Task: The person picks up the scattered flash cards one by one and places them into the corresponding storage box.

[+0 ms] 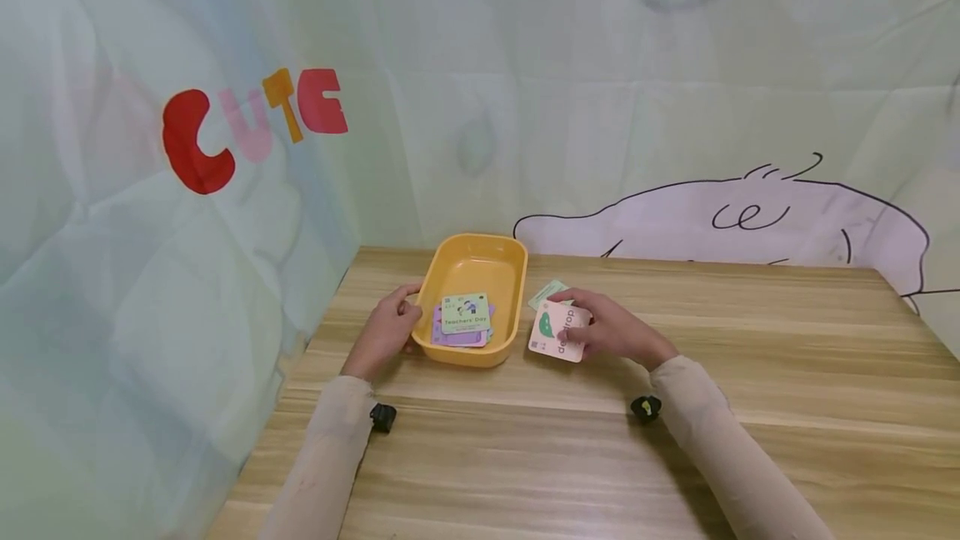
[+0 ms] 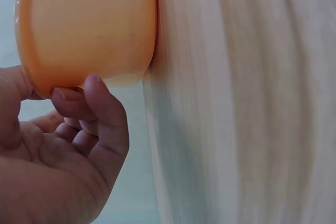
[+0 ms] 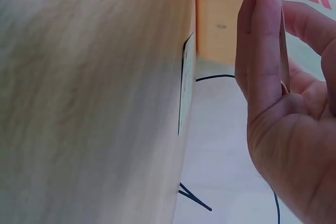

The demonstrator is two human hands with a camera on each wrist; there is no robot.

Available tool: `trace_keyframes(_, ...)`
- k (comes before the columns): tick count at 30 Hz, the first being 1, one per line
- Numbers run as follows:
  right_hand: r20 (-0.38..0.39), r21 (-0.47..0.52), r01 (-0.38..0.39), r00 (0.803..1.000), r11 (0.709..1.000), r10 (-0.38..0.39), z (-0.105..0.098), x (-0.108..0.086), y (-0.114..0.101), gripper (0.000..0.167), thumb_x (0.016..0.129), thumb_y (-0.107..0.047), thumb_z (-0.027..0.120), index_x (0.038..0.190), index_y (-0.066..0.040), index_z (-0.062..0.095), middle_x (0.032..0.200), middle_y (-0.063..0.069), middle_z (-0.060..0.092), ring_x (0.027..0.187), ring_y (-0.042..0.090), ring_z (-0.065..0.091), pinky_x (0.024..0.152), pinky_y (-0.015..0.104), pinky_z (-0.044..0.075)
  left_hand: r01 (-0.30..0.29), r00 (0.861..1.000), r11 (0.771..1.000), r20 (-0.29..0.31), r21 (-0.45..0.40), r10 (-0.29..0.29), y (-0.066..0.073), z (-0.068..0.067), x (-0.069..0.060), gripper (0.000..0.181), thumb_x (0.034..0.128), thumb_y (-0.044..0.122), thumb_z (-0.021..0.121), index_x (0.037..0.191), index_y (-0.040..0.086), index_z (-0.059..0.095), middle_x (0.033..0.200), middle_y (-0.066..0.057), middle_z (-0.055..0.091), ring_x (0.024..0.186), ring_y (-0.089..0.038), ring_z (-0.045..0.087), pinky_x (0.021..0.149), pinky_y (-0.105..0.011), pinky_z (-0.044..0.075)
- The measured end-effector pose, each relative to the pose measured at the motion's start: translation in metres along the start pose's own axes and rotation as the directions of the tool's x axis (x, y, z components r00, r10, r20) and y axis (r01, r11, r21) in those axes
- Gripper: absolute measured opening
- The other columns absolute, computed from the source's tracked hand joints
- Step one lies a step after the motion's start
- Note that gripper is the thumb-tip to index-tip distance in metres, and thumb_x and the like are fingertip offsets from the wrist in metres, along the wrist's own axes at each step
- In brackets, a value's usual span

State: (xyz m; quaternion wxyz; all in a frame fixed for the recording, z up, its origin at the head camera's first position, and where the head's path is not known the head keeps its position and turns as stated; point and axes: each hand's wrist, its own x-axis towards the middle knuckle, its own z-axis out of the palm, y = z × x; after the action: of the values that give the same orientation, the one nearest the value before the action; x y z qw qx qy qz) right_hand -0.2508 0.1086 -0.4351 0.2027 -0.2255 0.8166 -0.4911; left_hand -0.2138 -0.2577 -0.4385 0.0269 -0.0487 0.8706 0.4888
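Note:
A yellow plastic tray (image 1: 517,294) stands on the table, with several square picture cards (image 1: 465,313) inside its near end. The top card is green and reads "Teachers' Day". My left hand (image 1: 386,327) pinches the tray's rim at its near left side, fingers curled under the lip in the left wrist view. Just right of the tray, my right hand (image 1: 611,327) holds a pink card (image 1: 553,332) showing a green leaf and partly covered lettering, raised above the table. Behind it a green card (image 1: 546,293) lies on the wood, partly hidden by the pink card and the hand.
The wood-grain table (image 1: 787,357) extends to the right and toward me. A pale curtain with "CUTE" lettering (image 1: 198,144) hangs at the left and back. Small black devices (image 1: 383,417) sit at both wrists.

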Motion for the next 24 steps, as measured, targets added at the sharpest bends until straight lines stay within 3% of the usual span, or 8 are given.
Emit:
trace_keyframes(11,-0.009,0.050,0.015,1.000,0.999,-0.015,-0.003,-0.002,-0.002,0.059,0.092,-0.014,0.075,0.146,-0.015,0.053,0.112,0.016,0.063,0.083,0.022,0.069,0.067,0.040,0.061,0.002,1.000,1.000,-0.006,-0.002,-0.002,-0.002,0.000,0.000,0.049,0.1025,0.021,0.047,0.152,0.018,0.046,0.089,-0.008,0.050,0.063,-0.021,0.052,0.056,-0.031,0.052)
trace_keyframes(18,-0.073,0.100,0.006,0.997,0.995,0.002,-0.004,-0.002,-0.009,0.059,0.091,-0.014,0.076,0.145,-0.019,0.054,0.113,0.015,0.063,0.088,0.024,0.069,0.069,0.040,0.060,-0.013,1.000,1.000,-0.010,-0.004,0.013,-0.005,0.000,0.001,0.049,0.1024,0.020,0.048,0.151,0.019,0.046,0.086,-0.008,0.051,0.062,-0.020,0.051,0.057,-0.032,0.053)
trace_keyframes(24,-0.118,0.109,0.045,0.993,0.993,-0.032,-0.007,0.002,-0.014,0.059,0.092,-0.013,0.074,0.148,-0.016,0.052,0.113,0.018,0.064,0.087,0.026,0.070,0.069,0.045,0.061,-0.015,1.000,1.000,-0.013,-0.001,0.014,-0.004,0.000,0.002,0.050,0.1017,0.020,0.047,0.152,0.018,0.046,0.086,-0.008,0.052,0.062,-0.020,0.052,0.057,-0.032,0.052)
